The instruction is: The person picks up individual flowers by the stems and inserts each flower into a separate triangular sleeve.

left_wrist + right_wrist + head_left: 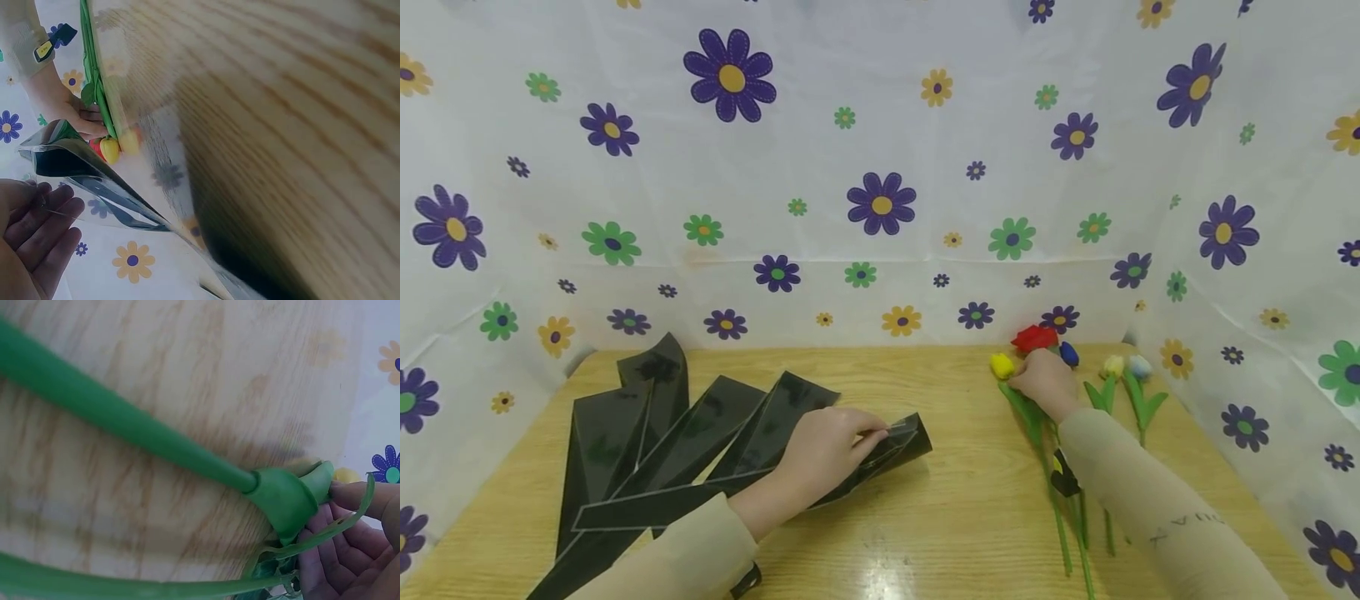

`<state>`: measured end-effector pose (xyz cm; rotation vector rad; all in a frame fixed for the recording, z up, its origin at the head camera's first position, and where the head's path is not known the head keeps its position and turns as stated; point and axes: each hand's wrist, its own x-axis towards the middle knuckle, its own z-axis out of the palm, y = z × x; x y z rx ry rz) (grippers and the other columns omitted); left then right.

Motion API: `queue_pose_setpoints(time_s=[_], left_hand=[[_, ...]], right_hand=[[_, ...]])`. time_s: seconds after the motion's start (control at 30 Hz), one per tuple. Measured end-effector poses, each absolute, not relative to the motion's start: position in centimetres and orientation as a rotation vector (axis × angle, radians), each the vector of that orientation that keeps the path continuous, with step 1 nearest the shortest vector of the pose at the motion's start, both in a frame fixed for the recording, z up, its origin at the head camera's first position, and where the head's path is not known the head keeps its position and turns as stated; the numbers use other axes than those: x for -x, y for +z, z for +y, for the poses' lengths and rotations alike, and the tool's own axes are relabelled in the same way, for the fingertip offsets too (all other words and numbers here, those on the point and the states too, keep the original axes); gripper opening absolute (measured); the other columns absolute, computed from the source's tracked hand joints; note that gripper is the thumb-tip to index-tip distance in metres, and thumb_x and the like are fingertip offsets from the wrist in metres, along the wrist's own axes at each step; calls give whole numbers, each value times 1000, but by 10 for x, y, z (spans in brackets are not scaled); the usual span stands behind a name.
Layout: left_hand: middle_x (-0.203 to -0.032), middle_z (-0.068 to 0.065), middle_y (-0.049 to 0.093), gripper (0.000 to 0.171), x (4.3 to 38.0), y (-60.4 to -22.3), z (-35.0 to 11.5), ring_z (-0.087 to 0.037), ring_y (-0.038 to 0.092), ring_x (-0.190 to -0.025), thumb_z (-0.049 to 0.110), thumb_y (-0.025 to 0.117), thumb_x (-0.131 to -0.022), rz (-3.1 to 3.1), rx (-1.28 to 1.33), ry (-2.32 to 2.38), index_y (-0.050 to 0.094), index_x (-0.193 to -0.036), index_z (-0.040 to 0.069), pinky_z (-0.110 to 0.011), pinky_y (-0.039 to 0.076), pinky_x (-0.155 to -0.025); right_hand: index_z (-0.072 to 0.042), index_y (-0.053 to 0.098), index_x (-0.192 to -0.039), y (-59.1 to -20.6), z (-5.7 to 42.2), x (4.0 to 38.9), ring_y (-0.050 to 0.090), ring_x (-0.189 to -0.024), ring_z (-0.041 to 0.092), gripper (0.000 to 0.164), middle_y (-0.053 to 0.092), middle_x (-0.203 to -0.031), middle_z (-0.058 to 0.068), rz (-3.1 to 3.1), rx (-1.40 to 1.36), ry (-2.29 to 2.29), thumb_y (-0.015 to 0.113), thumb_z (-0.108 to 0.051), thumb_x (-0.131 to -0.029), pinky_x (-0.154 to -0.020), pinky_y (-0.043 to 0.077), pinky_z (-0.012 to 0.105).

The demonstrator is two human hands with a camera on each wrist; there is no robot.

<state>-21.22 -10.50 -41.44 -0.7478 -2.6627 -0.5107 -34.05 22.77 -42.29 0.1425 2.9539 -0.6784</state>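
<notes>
Sheets of black glossy wrapping paper [700, 433] with pale borders lie fanned across the left of the wooden table. My left hand [820, 454] pinches a clear film edge of the rolled right-hand end, thumb against fingertip. In the left wrist view, this clear edge [59, 214] runs out from between the fingers. At the back right, my right hand [1048, 383] holds a yellow tulip [1002, 365] just below its bloom. The right wrist view shows the thumb at its green leaf [284, 500]. A red flower [1034, 337] and a dark blue flower [1069, 354] lie beside this hand.
Right of my right forearm lie a cream tulip [1112, 367] and a pale blue tulip [1139, 367]. Long green stems [1060, 521] reach toward the front under the forearm. A flower-printed white cloth [820, 158] encloses the wooden table [955, 500] at the back and sides.
</notes>
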Motion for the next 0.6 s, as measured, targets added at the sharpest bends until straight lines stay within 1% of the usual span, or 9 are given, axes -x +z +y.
queue_pose_setpoints(time_s=[0.2, 0.37, 0.43, 0.5, 0.57, 0.6], left_hand=[[-97, 5, 84, 9, 211, -414, -107, -7, 76, -76, 27, 79, -97, -2665, 739, -502, 86, -101, 22, -24, 60, -66], [-96, 5, 84, 9, 210, -414, -108, -8, 76, -76, 26, 79, -97, -2669, 733, -498, 86, -100, 21, -23, 59, -65], [-96, 4, 84, 8, 210, -414, -108, -8, 76, -76, 26, 79, -97, -2669, 734, -502, 86, -100, 21, -23, 59, -65], [-96, 4, 84, 8, 210, -414, -108, -8, 76, -77, 26, 79, -97, -2669, 736, -506, 86, -100, 21, -23, 59, -65], [-96, 4, 84, 8, 210, -414, -107, -8, 76, -76, 25, 79, -97, -2668, 739, -508, 86, -100, 21, -23, 59, -65], [-95, 4, 84, 8, 210, -414, -107, -8, 76, -76, 25, 79, -97, -2669, 740, -507, 86, -100, 21, -23, 59, -65]], right_hand=[[-6, 74, -70, -419, 228, 341, 55, -61, 16, 27, 60, -62, -1, 2901, -145, -736, 79, -19, -94, -57, 43, 24], [0, 78, -81, -413, 228, 342, 62, -63, 15, 27, 70, -69, 4, 2834, -184, -863, 79, -23, -96, -59, 51, 22], [4, 80, -91, -410, 228, 342, 67, -67, 14, 26, 77, -79, 8, 2794, -207, -957, 79, -22, -97, -64, 59, 24], [7, 79, -99, -407, 227, 342, 71, -71, 13, 26, 81, -88, 12, 2753, -227, -1034, 78, -19, -98, -71, 63, 27], [9, 78, -103, -403, 224, 341, 71, -75, 14, 27, 81, -93, 15, 2708, -265, -1085, 75, -18, -100, -77, 63, 30], [9, 78, -107, -401, 223, 341, 72, -77, 15, 27, 81, -97, 16, 2691, -277, -1114, 74, -17, -100, -82, 63, 32]])
